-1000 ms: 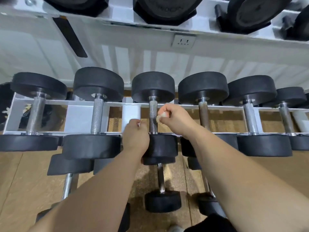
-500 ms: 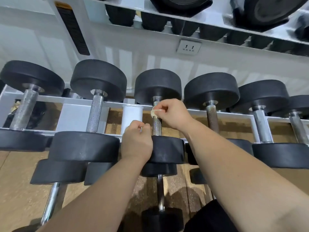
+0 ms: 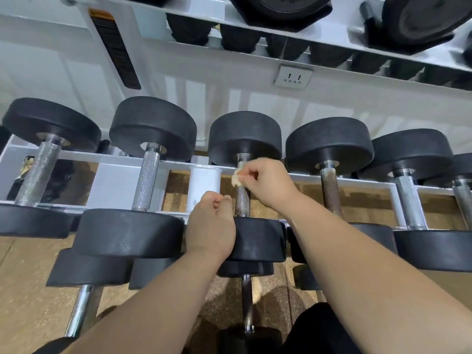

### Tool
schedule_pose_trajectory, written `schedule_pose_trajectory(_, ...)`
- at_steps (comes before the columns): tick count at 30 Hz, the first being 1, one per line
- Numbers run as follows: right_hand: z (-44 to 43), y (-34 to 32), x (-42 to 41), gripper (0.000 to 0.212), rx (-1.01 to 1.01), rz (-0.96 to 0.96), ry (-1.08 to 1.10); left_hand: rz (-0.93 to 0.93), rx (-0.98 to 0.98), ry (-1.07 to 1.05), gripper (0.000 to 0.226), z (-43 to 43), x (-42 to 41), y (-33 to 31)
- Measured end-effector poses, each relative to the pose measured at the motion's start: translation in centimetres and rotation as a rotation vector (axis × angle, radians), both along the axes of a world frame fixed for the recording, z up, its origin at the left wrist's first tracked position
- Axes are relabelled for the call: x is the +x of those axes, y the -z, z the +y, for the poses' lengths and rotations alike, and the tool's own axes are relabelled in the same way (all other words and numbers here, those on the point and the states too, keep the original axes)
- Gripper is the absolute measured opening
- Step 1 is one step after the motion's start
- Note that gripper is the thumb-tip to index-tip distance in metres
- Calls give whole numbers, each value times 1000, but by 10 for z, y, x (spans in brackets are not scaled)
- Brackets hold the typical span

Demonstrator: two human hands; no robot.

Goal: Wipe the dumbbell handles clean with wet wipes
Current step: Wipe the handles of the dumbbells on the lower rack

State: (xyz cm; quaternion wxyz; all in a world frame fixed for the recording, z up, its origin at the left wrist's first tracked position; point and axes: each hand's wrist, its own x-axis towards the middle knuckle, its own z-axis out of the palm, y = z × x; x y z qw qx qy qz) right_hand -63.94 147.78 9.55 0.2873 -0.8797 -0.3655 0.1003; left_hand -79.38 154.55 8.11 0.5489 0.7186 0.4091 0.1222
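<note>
White rack against pale wall, over speckled brown floor, carrying black dumbbells. Right hand pinching wet wipe on middle dumbbell handle; left hand fisted beside it, contents impossible to tell.

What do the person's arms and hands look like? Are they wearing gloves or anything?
The left arm and the right arm are bare right up to the picture's edge, so no sleeves show. The left hand and the right hand have no gloves. I can see no watch, bracelet or ring on either.
</note>
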Motion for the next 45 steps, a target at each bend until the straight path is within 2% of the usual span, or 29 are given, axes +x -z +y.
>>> schedule_pose_trajectory(2,-14,-5,-5,9,-137,165,-99,10,-7,3,20,1,0,2)
schedule_pose_trajectory(4,-20,-7,-8,7,-194,209,-168,15,-12,5,24,1,0,2)
schedule_pose_trajectory(7,-7,-3,-4,8,-102,99,-122,9,-12,5,32,0,0,-1)
schedule_pose_trajectory(12,10,2,-1,26,23,-69,47,-1,16,24,24,-1,-2,-5)
schedule_pose_trajectory(15,-6,-6,-9,18,-91,122,-63,-17,42,28,34,-1,-2,-6)
schedule_pose_trajectory(17,-19,-13,-14,23,-232,242,-209,-21,44,17,38,0,-2,-7)
schedule_pose_trajectory(19,-22,-15,-11,31,-284,224,-289,-20,27,13,36,-1,-2,-9)
schedule_pose_trajectory(21,-14,-12,-3,27,-235,90,-280,-16,10,20,36,-2,-2,-10)
schedule_pose_trajectory(24,2,-5,11,19,-41,-80,-97,-5,8,16,33,-1,-2,-12)
schedule_pose_trajectory(28,2,-3,9,18,76,20,3,-1,-16,-3,35,-2,-2,-12)
schedule_pose_trajectory(32,-22,-6,-5,6,-147,203,-147,13,-39,5,44,-1,-1,-13)
schedule_pose_trajectory(35,-20,-5,2,4,-119,129,-187,15,-57,8,37,-1,-1,-12)
schedule_pose_trajectory(39,-1,5,16,3,91,-5,8,25,-59,-3,23,0,0,-8)
schedule_pose_trajectory(42,-4,9,10,7,138,57,87,15,-62,-6,24,0,0,-8)
schedule_pose_trajectory(45,-20,8,-3,3,18,227,-15,8,-73,-14,26,0,-1,-9)
